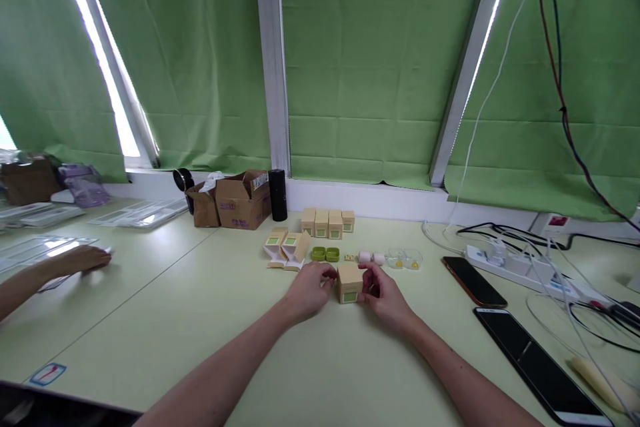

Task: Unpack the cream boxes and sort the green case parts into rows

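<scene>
Centrally, toward the front edge of the desk (240, 320), a small tan box (349, 275) is flanked by both hands. Its right side is grasped by the bent fingers of the right hand (384, 293). The fingers of the left hand (311, 288) are curled close against its left side; whether they are pressed onto it cannot be told.

Just behind the box, a row is formed by a pair of green containers (325, 254), a tiny yellowish piece (349, 257), two pale pink rolls (371, 258) and clear plastic cups (405, 259) in which spots of yellow are seen. Two opened boxes (287, 248) are set to the left of that row, and farther back, near the rear edge, closed tan boxes (323, 223) are grouped side by side.

By the rear edge, left of these, a black cylinder (278, 195) is stood upright beside a brown carton (243, 201). Toward the right edge, two dark phones (475, 280) are laid near a white power strip (520, 270). At the left, a co-worker's hand (85, 258) is rested over clear plastic trays (40, 250).
</scene>
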Motion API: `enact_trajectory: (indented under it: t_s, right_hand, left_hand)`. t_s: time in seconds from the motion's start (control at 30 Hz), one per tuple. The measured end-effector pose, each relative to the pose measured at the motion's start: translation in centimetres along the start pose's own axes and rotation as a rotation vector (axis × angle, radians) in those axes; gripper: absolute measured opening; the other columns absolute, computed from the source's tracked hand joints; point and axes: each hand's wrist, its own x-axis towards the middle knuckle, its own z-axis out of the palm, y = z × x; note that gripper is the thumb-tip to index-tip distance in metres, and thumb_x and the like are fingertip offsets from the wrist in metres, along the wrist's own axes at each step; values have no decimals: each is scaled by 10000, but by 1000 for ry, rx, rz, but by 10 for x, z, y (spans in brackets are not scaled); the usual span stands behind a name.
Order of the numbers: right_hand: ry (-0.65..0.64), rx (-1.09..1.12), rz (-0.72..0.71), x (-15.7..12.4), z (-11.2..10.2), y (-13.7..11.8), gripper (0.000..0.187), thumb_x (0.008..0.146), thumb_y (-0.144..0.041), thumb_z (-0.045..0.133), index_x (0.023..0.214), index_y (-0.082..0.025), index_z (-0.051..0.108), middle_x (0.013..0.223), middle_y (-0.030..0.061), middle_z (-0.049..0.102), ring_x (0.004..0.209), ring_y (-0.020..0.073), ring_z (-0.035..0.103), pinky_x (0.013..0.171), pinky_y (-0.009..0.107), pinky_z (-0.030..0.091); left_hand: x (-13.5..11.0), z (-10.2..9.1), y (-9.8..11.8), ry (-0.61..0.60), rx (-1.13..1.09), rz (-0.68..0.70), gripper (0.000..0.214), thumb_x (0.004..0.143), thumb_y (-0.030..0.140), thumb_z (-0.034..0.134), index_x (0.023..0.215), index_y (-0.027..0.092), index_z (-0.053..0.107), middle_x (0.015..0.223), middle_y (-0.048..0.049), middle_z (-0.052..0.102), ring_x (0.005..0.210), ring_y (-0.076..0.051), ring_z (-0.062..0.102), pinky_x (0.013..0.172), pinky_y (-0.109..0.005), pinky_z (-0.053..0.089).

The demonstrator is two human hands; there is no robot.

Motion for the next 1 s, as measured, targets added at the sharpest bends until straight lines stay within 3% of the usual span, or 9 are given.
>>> enact_trajectory:
  t_s: [0.37, 1.0]
  right_hand:
    - [86, -87, -43, 1, -1, 4, 368, 803, -254, 614, 1169, -223, 598, 775, -31, 564, 714, 181, 556, 687, 307, 440]
    - [100, -101, -74, 1, -3, 3, 332, 866, -279, 586, 1195, -232, 591, 815, 4, 639, 738, 194, 608, 696, 316, 483]
  left_hand:
    - [-1, 1, -1, 36, 31, 20, 153, 885, 181, 584, 900, 221, 731, 953, -38, 764, 930, -245, 684, 815, -350, 495]
    - [-3, -4, 6, 4, 55, -39, 119, 862, 180, 629, 878, 213, 743, 967, -58, 764, 970, -259, 668, 835, -364, 487]
